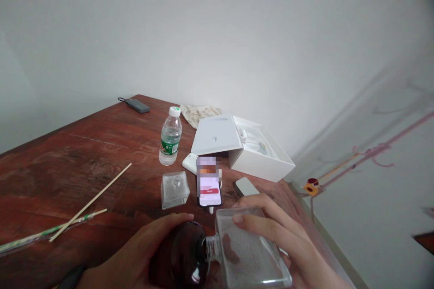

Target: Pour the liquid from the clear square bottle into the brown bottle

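Near the table's front edge, my left hand (pixel 142 246) is wrapped round a dark reddish-brown rounded bottle (pixel 188 253). My right hand (pixel 288 230) grips a clear square container (pixel 251 248), fingers over its top face. The container's threaded neck faces left and meets the dark bottle; whether the two are joined I cannot tell. Just beyond them a clear square block-like piece (pixel 175 188) sits on the table. A phone (pixel 209 185) with a lit screen, partly pixelated, lies beside it, a white plug at its lower end.
A water bottle (pixel 170 137) stands behind the clear piece. An open white box (pixel 261 151) and a cloth (pixel 200 114) are at the back. A grey device (pixel 137 105) lies far left, chopsticks (pixel 91 201) nearer. A pale rounded object (pixel 247 186) is by my right hand.
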Demonstrator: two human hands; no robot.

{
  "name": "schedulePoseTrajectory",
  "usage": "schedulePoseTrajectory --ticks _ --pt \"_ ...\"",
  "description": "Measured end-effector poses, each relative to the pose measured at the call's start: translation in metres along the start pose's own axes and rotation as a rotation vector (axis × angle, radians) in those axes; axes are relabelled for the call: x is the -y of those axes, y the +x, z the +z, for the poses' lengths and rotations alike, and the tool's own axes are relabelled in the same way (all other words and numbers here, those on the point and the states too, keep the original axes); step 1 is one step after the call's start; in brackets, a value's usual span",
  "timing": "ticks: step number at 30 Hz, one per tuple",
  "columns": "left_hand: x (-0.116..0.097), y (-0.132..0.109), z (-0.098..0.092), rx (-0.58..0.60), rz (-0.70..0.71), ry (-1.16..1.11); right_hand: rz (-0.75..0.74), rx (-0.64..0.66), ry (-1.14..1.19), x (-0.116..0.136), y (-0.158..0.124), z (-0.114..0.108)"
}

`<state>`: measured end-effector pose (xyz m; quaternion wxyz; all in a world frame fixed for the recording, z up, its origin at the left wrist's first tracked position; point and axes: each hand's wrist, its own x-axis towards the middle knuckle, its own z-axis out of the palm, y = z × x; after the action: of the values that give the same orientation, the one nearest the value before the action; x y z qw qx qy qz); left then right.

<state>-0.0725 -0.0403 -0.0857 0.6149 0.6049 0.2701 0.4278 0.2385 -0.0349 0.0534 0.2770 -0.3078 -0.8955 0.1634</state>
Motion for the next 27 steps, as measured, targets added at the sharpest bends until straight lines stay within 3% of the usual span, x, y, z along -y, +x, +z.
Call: schedulePoseTrajectory --ticks 8,20,27 --pt "-0.0005 -0.0056 0.0028 0.03 0.022 -0.054 -0.035 -0.009 -0.041 0.0031 0.0045 -0.0032" --pt "-0.002 -0.0052 0.001 -0.022 0.043 0.087 -0.007 0.0 -0.044 0.0007 -0.001 -0.0031" --pt "0.0055 -0.0031 -0.0023 0.029 -0.003 0.044 -0.031 -0.022 -0.044 0.0001 0.003 -0.0046"
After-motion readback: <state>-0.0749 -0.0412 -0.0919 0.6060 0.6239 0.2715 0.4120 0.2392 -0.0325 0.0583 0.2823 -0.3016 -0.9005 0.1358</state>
